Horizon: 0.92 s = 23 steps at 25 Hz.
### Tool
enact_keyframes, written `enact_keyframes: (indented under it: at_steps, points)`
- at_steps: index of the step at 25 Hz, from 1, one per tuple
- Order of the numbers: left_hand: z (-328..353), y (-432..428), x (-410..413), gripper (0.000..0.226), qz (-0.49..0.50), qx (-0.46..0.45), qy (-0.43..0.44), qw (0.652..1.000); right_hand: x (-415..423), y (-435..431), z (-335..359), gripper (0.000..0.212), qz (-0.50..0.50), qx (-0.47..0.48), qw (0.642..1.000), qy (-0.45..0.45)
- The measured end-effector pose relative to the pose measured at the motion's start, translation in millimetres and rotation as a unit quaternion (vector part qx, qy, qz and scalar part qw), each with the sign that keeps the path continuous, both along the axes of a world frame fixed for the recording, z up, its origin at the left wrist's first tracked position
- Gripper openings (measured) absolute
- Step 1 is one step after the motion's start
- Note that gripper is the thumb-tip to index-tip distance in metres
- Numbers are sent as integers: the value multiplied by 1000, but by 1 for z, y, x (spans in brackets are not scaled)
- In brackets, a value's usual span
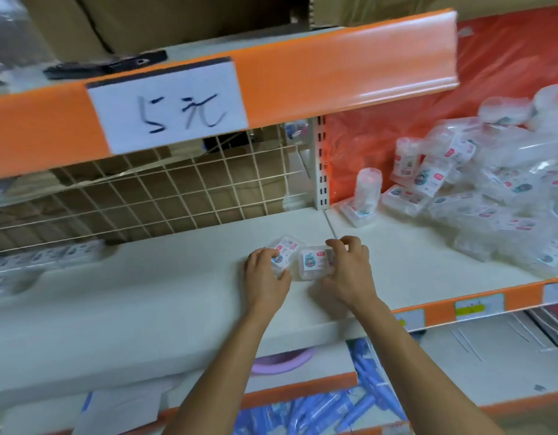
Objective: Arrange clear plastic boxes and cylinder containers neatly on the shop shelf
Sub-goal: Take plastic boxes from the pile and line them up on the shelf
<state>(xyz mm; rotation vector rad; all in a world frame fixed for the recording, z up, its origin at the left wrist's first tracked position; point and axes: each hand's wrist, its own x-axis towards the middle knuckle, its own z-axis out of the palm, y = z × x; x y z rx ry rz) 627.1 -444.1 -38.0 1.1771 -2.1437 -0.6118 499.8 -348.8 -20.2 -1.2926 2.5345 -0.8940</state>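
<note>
Two small clear plastic boxes with cartoon labels rest side by side on the white shelf [145, 287]. My left hand [265, 276] grips the left box [287, 248], which is tilted. My right hand [346, 271] curls around the right box [314, 262]. Further right, a jumbled pile of clear boxes [491, 199] covers the shelf. An upright clear cylinder container [367, 191] stands on a flat box at the pile's left edge, and another cylinder [406, 161] leans behind it.
An orange shelf lip with a handwritten price card [167, 103] hangs overhead. A white wire grid [164, 189] backs the shelf on the left. Packaged items [45, 255] sit at the far left. Blue items [334, 406] and a purple dish [284, 362] lie on lower shelves.
</note>
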Motion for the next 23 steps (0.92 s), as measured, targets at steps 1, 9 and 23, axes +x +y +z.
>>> enact_keyframes:
  at_steps: [1, 9, 23]
  points:
    - [0, -5, 15, 34, 9, -1, 3, 1000, 12, -8, -1, 62, 7, -4, 1000, 6]
    - [8, -49, 162, 38, 112, 11, 22, 993, 145, -64, -1, 63, 82, 7, 996, 18]
    - [5, -107, 339, 43, 166, 13, 14, 986, 307, -138, -3, 64, 132, -7, 991, 5]
